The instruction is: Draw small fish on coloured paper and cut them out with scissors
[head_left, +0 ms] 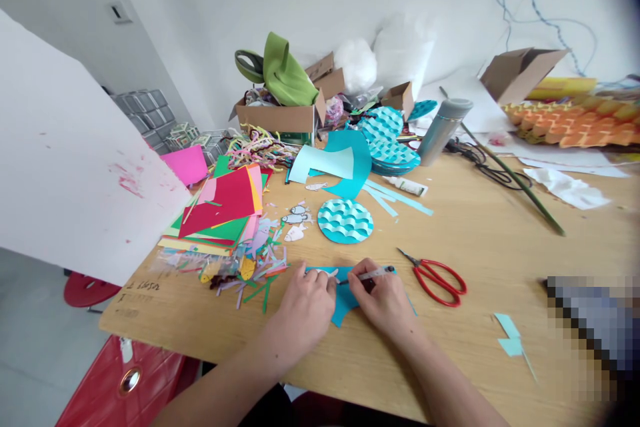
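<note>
My right hand (377, 297) is closed around a pen (373, 273), whose tip meets a piece of blue paper (345, 313). With fingers bent, my left hand (310, 297) presses the same blue paper against the table. A small white paper cutout (325, 272) lies on the blue paper, partly hidden under my left fingers. Just beyond my hands is a round blue disc (345, 220) covered with wavy paper strips. Red-handled scissors (437, 278) lie to the right of my right hand, apart from it.
Coloured sheets (220, 203) are stacked at the left, with paper scraps (267, 267) and fish cutouts (295, 215) beside them. A glue bottle (407, 185), a grey flask (445, 130) and woven discs (390, 140) stand or lie farther back. Light-blue scraps (510, 337) lie at right.
</note>
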`<state>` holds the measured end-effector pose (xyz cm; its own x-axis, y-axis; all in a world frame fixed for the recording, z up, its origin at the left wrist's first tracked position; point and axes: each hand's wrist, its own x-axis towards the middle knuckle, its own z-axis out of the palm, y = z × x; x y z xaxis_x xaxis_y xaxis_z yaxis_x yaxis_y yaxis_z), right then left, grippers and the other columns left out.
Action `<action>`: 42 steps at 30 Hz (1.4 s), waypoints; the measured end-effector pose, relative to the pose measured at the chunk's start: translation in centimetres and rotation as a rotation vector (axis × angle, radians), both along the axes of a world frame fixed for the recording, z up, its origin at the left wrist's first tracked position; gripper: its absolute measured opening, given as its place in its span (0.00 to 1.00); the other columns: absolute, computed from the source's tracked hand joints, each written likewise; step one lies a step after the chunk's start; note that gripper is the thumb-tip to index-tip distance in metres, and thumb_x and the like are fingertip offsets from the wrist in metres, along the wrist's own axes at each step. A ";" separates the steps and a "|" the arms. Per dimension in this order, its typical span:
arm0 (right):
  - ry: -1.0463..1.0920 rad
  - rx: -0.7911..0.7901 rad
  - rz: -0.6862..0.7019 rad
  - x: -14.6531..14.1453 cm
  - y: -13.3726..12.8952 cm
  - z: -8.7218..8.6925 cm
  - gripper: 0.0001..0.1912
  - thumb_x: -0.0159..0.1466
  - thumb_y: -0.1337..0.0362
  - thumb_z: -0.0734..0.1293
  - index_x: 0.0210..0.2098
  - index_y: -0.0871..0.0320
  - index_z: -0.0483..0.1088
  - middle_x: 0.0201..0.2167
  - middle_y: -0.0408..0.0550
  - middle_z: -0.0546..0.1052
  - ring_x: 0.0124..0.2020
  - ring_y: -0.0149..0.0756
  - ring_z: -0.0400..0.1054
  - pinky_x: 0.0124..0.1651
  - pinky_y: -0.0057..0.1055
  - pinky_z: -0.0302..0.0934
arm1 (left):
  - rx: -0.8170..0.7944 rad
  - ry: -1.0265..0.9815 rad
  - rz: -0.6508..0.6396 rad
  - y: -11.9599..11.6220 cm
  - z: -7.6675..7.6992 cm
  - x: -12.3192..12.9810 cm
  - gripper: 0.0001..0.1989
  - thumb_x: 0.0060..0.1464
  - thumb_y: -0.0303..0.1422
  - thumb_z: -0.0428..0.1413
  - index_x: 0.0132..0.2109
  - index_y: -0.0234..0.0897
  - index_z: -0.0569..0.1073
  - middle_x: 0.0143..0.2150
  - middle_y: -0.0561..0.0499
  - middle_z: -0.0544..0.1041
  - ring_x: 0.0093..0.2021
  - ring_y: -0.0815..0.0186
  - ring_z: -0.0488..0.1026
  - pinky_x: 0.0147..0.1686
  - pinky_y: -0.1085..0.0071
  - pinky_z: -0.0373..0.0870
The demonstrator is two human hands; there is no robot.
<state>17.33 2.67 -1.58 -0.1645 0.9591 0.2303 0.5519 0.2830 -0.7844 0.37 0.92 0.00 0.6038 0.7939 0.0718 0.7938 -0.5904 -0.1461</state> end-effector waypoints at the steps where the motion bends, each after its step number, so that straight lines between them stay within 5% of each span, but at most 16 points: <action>1: 0.001 -0.005 0.002 0.0 0.0 -0.1 0.11 0.64 0.60 0.60 0.26 0.56 0.66 0.16 0.41 0.69 0.16 0.30 0.63 0.20 0.26 0.55 | -0.002 0.001 0.002 0.0 0.0 0.0 0.15 0.61 0.25 0.50 0.53 0.30 0.73 0.39 0.44 0.77 0.41 0.58 0.74 0.52 0.53 0.66; 7: 0.108 0.053 -0.112 0.2 0.0 -0.3 0.12 0.65 0.58 0.62 0.28 0.55 0.67 0.20 0.43 0.72 0.20 0.32 0.66 0.22 0.26 0.58 | -0.034 0.014 0.024 -0.1 0.1 0.1 0.15 0.60 0.25 0.51 0.53 0.31 0.73 0.39 0.44 0.76 0.39 0.57 0.73 0.41 0.60 0.70; 10: 0.187 0.055 -0.168 0.6 0.1 0.0 0.13 0.68 0.56 0.59 0.40 0.56 0.70 0.26 0.46 0.77 0.26 0.35 0.72 0.29 0.29 0.65 | -0.040 0.035 0.025 -0.1 0.0 0.2 0.16 0.60 0.25 0.52 0.54 0.30 0.72 0.39 0.44 0.76 0.39 0.57 0.73 0.36 0.62 0.70; 13: 0.116 0.053 -0.064 0.9 0.3 0.3 0.15 0.71 0.58 0.56 0.49 0.55 0.69 0.33 0.49 0.80 0.36 0.39 0.76 0.40 0.33 0.68 | -0.020 0.029 0.033 -0.1 -0.3 0.2 0.16 0.60 0.25 0.53 0.54 0.30 0.72 0.37 0.45 0.75 0.38 0.58 0.72 0.35 0.63 0.69; 25: -0.005 0.034 0.152 0.6 0.8 -1.0 0.13 0.72 0.64 0.54 0.47 0.54 0.69 0.42 0.53 0.77 0.46 0.39 0.75 0.46 0.32 0.69 | 0.081 -0.111 0.045 -0.3 -2.0 -0.1 0.12 0.58 0.27 0.56 0.49 0.31 0.74 0.35 0.47 0.73 0.37 0.61 0.69 0.34 0.65 0.69; 42: -0.051 0.022 0.140 0.6 0.9 -1.0 0.14 0.72 0.63 0.54 0.48 0.53 0.70 0.40 0.52 0.77 0.43 0.40 0.74 0.45 0.33 0.69 | 0.065 -0.117 0.069 -0.4 -2.2 -0.2 0.12 0.58 0.27 0.55 0.49 0.32 0.74 0.37 0.47 0.72 0.38 0.61 0.68 0.34 0.65 0.69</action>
